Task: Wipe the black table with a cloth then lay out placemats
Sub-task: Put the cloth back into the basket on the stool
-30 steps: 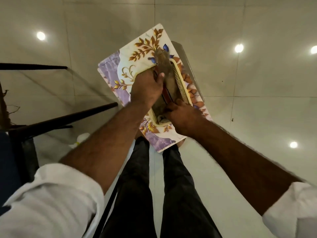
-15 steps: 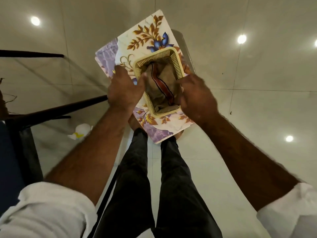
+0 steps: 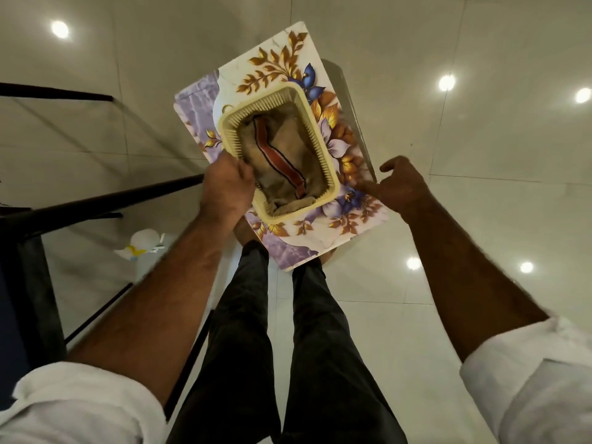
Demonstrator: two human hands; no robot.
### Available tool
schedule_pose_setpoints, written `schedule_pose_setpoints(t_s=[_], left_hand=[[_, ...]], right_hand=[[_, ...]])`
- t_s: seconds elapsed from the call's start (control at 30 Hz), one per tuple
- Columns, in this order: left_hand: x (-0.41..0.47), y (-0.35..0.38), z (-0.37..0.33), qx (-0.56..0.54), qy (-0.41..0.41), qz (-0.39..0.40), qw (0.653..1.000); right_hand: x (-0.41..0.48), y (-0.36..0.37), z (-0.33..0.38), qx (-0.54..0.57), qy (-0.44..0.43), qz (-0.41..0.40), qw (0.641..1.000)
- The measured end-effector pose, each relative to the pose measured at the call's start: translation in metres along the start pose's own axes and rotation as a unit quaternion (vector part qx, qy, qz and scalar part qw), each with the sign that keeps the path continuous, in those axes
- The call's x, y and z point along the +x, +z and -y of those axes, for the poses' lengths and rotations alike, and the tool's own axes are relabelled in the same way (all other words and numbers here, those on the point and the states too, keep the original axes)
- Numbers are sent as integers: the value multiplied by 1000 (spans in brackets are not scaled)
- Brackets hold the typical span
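Both hands were raised over a floral placemat (image 3: 290, 75) that carried a cream slatted basket (image 3: 322, 152), the whole seen from above against a glossy tiled floor (image 3: 480, 187). Left hand (image 3: 226, 187): fingers closed on the near-left rim of the basket and curled down toward the placemat edge; whether it also gripped the placemat could not be told. Right hand (image 3: 400, 184): fingers loosely spread, holding nothing, one fingertip at or just beside the placemat's right margin. A brown cloth (image 3: 282, 155) with a red stripe lay crumpled inside the basket. Whether one placemat or a stack lay under the basket could not be told. Dark table framing (image 3: 105, 200) under glass stood to the left, apart from the load.

Judged risks: with only one hand gripping, the placemat could tilt toward its unsupported right side, and the basket, resting loose on a smooth printed surface, could slide off and spill the cloth onto the floor. A flexible placemat could also sag under the basket's weight. A crumpled white object (image 3: 141, 245) on the floor lay near the feet and might be stepped on.
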State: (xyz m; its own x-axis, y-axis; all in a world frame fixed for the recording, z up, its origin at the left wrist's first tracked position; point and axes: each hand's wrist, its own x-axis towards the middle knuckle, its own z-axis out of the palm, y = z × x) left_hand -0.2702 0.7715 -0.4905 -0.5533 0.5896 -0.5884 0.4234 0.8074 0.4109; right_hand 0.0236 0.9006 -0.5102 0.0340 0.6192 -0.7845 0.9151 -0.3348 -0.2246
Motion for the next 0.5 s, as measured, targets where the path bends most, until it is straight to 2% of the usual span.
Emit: schedule_pose_setpoints(t_s=[0.1, 0.23, 0.4, 0.5], left_hand=[[3, -8, 12, 2, -3, -12, 1000], [5, -9, 17, 12, -6, -22, 1000], [3, -11, 18, -8, -6, -12, 1000], [4, -14, 15, -22, -8, -20, 1000]], right_hand=[[-3, 9, -17, 14, 25, 41, 999], [0, 13, -26, 37, 29, 34, 998], [-3, 11, -37, 161, 7, 62, 985], [-11, 4, -41, 252, -30, 41, 966]])
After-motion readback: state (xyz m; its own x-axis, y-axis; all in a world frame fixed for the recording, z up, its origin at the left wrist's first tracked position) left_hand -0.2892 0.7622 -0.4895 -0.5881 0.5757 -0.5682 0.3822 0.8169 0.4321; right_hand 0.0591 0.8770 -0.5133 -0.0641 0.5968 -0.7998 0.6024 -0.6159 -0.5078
